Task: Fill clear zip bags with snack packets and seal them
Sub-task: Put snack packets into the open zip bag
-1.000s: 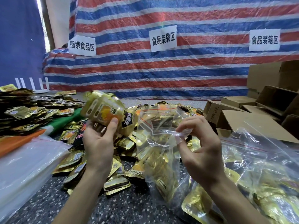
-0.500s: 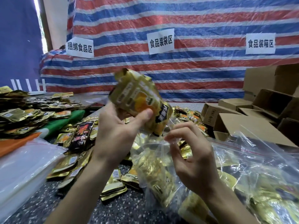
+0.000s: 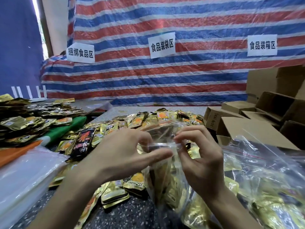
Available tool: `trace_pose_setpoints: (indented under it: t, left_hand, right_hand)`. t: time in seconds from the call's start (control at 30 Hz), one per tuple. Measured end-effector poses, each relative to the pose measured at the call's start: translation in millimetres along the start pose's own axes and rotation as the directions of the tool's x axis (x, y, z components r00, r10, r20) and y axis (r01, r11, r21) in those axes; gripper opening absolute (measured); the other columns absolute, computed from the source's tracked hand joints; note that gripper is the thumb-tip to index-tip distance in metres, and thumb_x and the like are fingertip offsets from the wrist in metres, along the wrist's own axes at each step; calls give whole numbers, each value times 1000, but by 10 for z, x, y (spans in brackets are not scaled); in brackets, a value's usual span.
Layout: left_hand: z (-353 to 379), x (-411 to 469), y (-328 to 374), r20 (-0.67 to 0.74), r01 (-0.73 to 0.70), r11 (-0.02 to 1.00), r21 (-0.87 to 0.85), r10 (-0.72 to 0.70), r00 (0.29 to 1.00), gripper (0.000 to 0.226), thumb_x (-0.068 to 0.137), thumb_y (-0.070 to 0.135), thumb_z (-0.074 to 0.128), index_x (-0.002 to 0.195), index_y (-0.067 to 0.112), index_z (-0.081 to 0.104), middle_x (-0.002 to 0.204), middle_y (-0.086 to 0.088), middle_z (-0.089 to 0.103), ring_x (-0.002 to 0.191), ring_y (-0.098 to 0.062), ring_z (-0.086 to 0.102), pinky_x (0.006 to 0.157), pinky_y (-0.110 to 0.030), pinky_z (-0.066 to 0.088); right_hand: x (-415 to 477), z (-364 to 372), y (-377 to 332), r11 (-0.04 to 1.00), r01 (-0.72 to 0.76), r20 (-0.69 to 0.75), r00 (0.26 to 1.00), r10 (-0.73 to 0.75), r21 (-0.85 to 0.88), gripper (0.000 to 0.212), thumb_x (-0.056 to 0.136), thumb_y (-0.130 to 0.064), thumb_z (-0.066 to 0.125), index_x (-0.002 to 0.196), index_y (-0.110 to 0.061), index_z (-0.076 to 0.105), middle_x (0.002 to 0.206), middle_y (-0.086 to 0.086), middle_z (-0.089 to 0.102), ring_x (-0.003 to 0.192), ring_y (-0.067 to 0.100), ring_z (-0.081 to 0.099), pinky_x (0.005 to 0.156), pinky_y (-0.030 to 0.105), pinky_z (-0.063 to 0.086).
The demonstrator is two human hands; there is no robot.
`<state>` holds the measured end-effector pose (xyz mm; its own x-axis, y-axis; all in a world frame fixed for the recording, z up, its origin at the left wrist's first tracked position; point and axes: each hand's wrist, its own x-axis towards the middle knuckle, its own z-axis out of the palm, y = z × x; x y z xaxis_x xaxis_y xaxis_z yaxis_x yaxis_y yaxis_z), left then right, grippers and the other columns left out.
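Half a second ago the left hand [image 3: 125,152] held a snack packet [image 3: 159,131] high over the zip bag [image 3: 166,184]; now that hand has dropped to the bag's mouth, and a dark shape that is probably the packet shows through the plastic just inside the rim.

The bag hangs upright between the two hands, its lower half already packed with gold packets and resting on the speckled table [image 3: 132,214]. The right hand [image 3: 204,161] pinches the near rim between thumb and forefinger with the other fingers loosely curled below. This likely keeps the mouth held wide so the packet can slide in. The left hand's fingers curl over the opening and its thumb stretches across the front wall. Whether they grip the packet or only the plastic I cannot tell.

The supply sits within reach. The heap of loose packets [image 3: 138,120] is just behind the bag, and a stack of empty clear bags [image 3: 24,172] lies to the left. Filled bags [image 3: 270,182] are piled to the right, beside the open cardboard boxes [image 3: 252,129] — presumably their next stop. The bag looks nearly full, so sealing should come soon.
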<state>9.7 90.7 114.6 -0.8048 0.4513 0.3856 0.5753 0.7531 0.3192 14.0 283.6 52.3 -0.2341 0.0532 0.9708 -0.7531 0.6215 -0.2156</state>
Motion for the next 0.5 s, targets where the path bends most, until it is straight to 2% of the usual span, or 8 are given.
trace_pose_setpoints:
  t: [0.1,0.2,0.23,0.3,0.37,0.43,0.5]
  left_hand:
    - [-172,-24,-85,-12,-58,996,-73,57,998,52,68,79,49,76,32,68,81,22,67,71,7,58,63,-28,45]
    - [-312,-6,-140,-70,-124,976,-180,113,991,43,73,66,56,77,26,71,80,13,69,77,-8,64,74,-41,54]
    - [-343,-3,-144,-73,-139,971,-194,127,989,41,74,63,57,78,25,72,81,11,70,78,-10,65,76,-42,55]
    - [-382,11,-171,-64,-163,964,-213,152,986,36,76,58,59,80,25,73,83,11,69,83,-9,63,73,-24,52]
    - [-426,29,-194,-29,-169,962,-217,166,986,31,78,55,60,83,28,74,86,11,70,86,-7,63,71,-16,49]
    - [-488,50,-204,15,-177,955,-237,186,982,28,78,53,62,88,30,76,89,10,72,88,-7,64,80,-25,51]
    - [-555,60,-196,40,-199,939,-280,219,975,28,77,52,63,91,32,76,93,10,74,92,-9,66,88,-34,52]
  right_hand:
    - [26,-29,-7,1000,6,20,1000,-6,-12,11,78,10,68,85,2,68,88,8,64,85,12,61,75,22,51]
    - [91,-105,-30,996,50,109,993,-42,-75,13,78,1,71,91,-4,70,84,0,64,78,0,52,71,16,45]
    - [126,-135,-40,992,60,150,988,-43,-108,15,78,-5,73,93,-6,70,82,-4,64,76,-4,50,70,16,43]
    - [220,-193,-56,986,53,248,969,-12,-159,20,78,-18,76,96,-11,71,76,-9,62,71,-10,45,68,14,39]
    - [346,-259,-74,984,31,383,923,39,-176,21,79,-29,78,95,-17,70,73,-16,58,65,-12,47,61,8,34]
    - [481,-324,-96,980,29,538,839,82,-194,16,81,-37,75,86,-26,64,68,-21,53,67,-13,51,54,9,36]
    - [627,-369,-107,969,61,647,754,112,-240,16,80,-39,69,77,-34,55,68,-22,49,74,-14,51,53,13,33]
